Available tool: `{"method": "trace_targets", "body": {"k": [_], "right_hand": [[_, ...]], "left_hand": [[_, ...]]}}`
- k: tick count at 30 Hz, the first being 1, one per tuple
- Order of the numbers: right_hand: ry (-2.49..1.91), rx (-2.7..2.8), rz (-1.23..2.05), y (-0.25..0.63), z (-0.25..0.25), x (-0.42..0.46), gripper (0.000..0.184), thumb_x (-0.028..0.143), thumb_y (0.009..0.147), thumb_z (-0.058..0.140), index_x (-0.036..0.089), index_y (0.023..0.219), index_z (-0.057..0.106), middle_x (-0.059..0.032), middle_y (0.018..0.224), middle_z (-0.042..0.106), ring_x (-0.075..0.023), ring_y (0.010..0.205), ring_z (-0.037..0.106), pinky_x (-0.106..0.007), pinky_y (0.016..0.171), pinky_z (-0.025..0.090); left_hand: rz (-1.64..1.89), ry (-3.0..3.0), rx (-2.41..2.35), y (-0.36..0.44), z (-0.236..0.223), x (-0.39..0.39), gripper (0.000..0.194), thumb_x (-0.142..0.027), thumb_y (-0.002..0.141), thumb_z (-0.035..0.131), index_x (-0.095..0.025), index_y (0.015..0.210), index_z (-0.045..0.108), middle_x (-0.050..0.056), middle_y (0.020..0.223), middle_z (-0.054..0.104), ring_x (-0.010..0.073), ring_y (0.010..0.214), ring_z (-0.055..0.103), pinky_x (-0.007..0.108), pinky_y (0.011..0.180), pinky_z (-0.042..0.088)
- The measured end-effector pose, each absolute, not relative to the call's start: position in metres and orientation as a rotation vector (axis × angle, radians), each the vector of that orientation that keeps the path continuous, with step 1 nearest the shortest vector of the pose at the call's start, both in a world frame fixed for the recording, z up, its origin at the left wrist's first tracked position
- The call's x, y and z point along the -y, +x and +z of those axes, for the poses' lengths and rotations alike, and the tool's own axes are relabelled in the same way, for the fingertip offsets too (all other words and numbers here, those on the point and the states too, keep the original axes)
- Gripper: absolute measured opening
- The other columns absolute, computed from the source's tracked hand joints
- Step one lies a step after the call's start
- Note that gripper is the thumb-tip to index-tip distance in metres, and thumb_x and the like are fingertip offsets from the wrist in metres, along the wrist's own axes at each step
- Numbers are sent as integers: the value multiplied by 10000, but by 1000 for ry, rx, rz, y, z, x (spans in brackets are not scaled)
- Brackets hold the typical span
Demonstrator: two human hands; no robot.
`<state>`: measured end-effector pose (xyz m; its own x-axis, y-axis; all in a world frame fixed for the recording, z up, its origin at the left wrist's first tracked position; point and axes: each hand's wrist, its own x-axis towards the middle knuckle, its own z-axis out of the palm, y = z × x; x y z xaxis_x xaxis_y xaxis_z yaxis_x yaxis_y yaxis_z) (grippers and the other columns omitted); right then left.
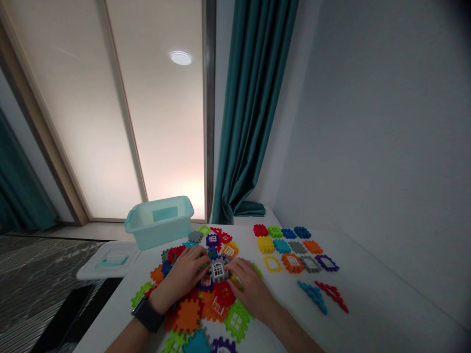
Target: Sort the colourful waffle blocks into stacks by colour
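Note:
Both hands rest on a heap of coloured interlocking plastic tiles [206,304] on a white table [368,304]. My left hand [184,277], with a dark watch on its wrist, and my right hand [246,287] meet at a grey window tile [218,269], which they pinch from either side with curled fingers. Orange, red and green tiles lie under and in front of the hands.
A row of sorted tiles [290,247] in several colours lies to the right, with blue [312,295] and red [332,295] strip pieces nearer. A pale teal bin [160,220] stands at the back left, its lid [110,260] beside it. A teal curtain [250,122] hangs behind.

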<state>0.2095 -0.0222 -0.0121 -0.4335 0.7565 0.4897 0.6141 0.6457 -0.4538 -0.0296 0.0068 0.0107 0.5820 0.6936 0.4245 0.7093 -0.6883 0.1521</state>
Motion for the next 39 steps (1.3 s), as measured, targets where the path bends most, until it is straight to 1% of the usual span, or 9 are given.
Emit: {"method": "trace_targets", "body": {"k": [7, 12, 17, 20, 23, 25, 27, 33, 39], "right_hand": [[-1049, 2181, 300, 210, -9, 22, 383, 21, 820, 551, 262, 1113, 595, -53, 1141, 656, -249, 1098, 618, -423, 986, 490], [-1034, 2179, 330, 209, -10, 23, 433, 29, 785, 611, 263, 1148, 580, -46, 1199, 635, -246, 1139, 600, -403, 999, 491], [-1009, 2177, 318, 208, -9, 23, 414, -2, 797, 568, 258, 1118, 584, -44, 1168, 655, -238, 1116, 608, -415, 1006, 483], [-1012, 2157, 290, 209, -9, 22, 413, -13, 791, 555, 255, 1104, 591, -49, 1165, 665, -241, 1111, 612, -433, 1021, 474], [-1012, 2130, 264, 209, -9, 21, 377, 9, 808, 563, 254, 1093, 596, -54, 1159, 670, -244, 1108, 616, -437, 1021, 479], [-1000, 2125, 255, 210, -10, 20, 364, 21, 818, 565, 253, 1096, 594, -56, 1157, 669, -243, 1107, 619, -434, 1016, 487], [-984, 2125, 246, 210, -12, 19, 358, 30, 823, 568, 254, 1100, 593, -56, 1154, 668, -241, 1105, 622, -428, 1005, 498], [-980, 2118, 165, 210, -14, 19, 308, 57, 861, 550, 254, 1091, 607, -65, 1169, 680, -243, 1113, 635, -434, 998, 506], [-951, 2103, 63, 212, -13, 19, 184, 148, 964, 519, 252, 1047, 646, -76, 1228, 687, -244, 1093, 646, -455, 975, 506]], "left_hand": [[-734, -2742, 1187, -32, 12, -8, 227, -233, 1024, 471, -227, 991, 696, 60, 1035, 630, 230, 960, 578, 361, 838, 462], [-724, -2741, 1194, -30, 14, -6, 192, -234, 1019, 501, -230, 1009, 692, 60, 1034, 628, 233, 960, 580, 353, 819, 452], [-758, -2751, 1188, -26, 12, -5, 148, -203, 993, 529, -216, 972, 675, 57, 1008, 639, 234, 957, 589, 346, 817, 457], [-794, -2757, 1207, -25, 12, -3, 164, -178, 979, 510, -215, 1019, 665, 60, 1029, 643, 238, 978, 597, 357, 837, 466], [-819, -2787, 1223, -26, 14, -1, 192, -243, 919, 612, -223, 1107, 646, 68, 1103, 636, 259, 1027, 598, 373, 865, 478], [-822, -2801, 1232, -26, 14, 0, 307, -306, 844, 720, -222, 1127, 634, 72, 1137, 631, 279, 1047, 597, 385, 872, 484], [-825, -2803, 1229, -25, 14, 0, 362, -330, 803, 770, -217, 1117, 629, 74, 1138, 632, 286, 1049, 599, 390, 874, 485], [-880, -2781, 1167, -26, 12, -3, 363, -356, 805, 774, -213, 1103, 623, 83, 1129, 634, 283, 1035, 608, 396, 889, 492], [-959, -2815, 1220, -24, 10, -3, 359, -293, 770, 790, -199, 1074, 624, 101, 1169, 617, 295, 1071, 607, 411, 916, 505]]}}
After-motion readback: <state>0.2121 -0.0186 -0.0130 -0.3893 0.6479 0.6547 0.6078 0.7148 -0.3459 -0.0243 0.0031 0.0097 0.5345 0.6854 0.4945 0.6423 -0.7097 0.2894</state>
